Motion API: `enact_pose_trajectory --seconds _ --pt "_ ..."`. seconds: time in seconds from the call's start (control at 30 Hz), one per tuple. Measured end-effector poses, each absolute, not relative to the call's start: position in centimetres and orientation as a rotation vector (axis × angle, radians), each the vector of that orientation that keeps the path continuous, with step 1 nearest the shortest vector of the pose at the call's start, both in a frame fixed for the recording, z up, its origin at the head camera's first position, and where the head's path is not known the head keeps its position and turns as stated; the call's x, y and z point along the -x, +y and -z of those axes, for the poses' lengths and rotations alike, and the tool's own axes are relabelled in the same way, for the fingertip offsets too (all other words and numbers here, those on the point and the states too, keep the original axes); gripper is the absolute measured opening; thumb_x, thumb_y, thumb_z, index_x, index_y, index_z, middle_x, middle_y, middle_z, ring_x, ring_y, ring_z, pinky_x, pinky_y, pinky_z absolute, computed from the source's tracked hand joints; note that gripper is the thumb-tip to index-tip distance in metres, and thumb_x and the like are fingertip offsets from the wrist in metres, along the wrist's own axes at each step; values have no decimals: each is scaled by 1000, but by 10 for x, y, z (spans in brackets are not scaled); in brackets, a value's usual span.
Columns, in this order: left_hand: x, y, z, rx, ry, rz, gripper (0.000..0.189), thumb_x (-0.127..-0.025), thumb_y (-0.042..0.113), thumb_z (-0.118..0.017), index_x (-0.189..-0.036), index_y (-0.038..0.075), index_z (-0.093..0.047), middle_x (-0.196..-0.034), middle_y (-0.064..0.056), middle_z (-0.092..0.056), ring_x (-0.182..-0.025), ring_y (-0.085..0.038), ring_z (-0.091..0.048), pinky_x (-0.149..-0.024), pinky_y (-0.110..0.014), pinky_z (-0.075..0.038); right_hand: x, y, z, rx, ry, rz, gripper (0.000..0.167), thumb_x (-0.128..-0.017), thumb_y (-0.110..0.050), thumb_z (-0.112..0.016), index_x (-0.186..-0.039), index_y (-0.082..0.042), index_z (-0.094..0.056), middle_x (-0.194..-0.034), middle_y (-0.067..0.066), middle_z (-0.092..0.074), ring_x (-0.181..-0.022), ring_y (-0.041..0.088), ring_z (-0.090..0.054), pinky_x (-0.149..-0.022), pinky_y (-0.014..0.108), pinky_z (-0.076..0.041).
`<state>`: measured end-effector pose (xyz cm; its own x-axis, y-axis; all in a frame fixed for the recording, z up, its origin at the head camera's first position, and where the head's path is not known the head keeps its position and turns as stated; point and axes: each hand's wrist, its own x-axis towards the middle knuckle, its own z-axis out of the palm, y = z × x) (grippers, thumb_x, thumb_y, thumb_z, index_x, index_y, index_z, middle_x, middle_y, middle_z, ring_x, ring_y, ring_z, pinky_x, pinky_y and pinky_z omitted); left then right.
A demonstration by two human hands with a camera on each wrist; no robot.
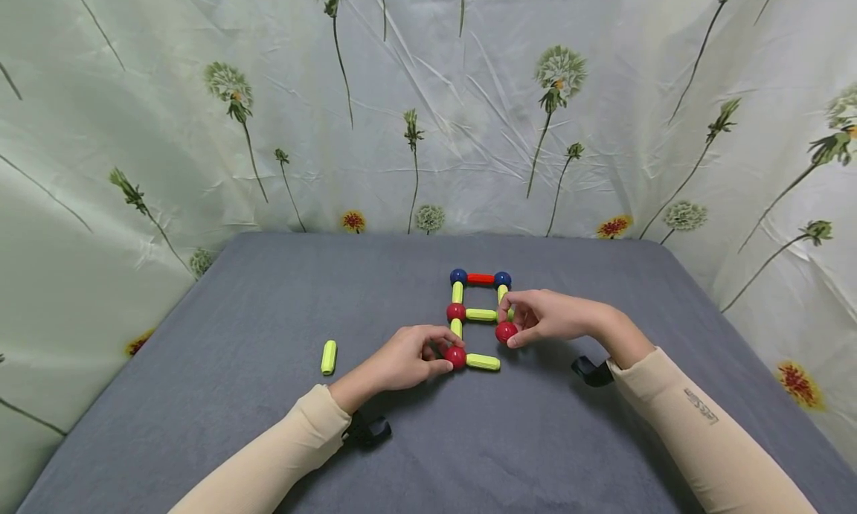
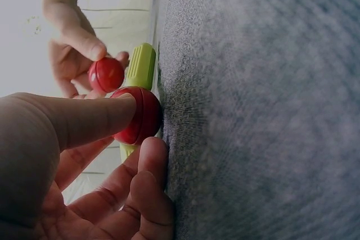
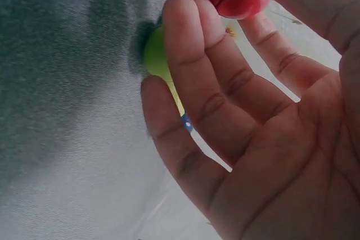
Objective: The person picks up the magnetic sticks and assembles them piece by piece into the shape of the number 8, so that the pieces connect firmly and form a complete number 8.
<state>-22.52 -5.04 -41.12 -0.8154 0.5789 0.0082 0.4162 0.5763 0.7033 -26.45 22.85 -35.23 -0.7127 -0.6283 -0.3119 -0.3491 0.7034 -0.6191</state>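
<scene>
My left hand (image 1: 418, 356) grips a red ball (image 1: 455, 358) at the near left corner of a frame of balls and ribbed rods on the cloth. A yellow-green rod (image 1: 483, 362) runs right from that ball. Between the thumb and fingers of my right hand (image 1: 552, 317) is another red ball (image 1: 506, 332), held above that rod's free end in the left wrist view. Behind my right fingers, a green ball (image 3: 154, 54) shows partly in the right wrist view. Farther up the frame are a third red ball (image 1: 456, 312) and a yellow-green crossbar rod (image 1: 480, 315).
At the frame's far end, a red rod (image 1: 480, 280) joins two blue balls (image 1: 458, 277). One loose yellow-green rod (image 1: 329, 358) lies left of my left hand. Grey cloth (image 1: 268, 298) covers the table, and a flower-print curtain (image 1: 469, 127) hangs behind it.
</scene>
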Motion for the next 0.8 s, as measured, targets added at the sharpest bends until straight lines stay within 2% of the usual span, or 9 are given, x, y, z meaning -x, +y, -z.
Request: enact_pose_trajectory --seconds 0.8 --pt "226 -50 413 -834 2587 -1066 29 -83 23 -71 -109 33 -63 -95 7 -64 -63 -8 -56 -55 -24 -46 245 232 372 676 2318 722 36 -76 -34 -77 -99 -19 -54 -75 0 -61 -65 11 -53 -60 26 -43"
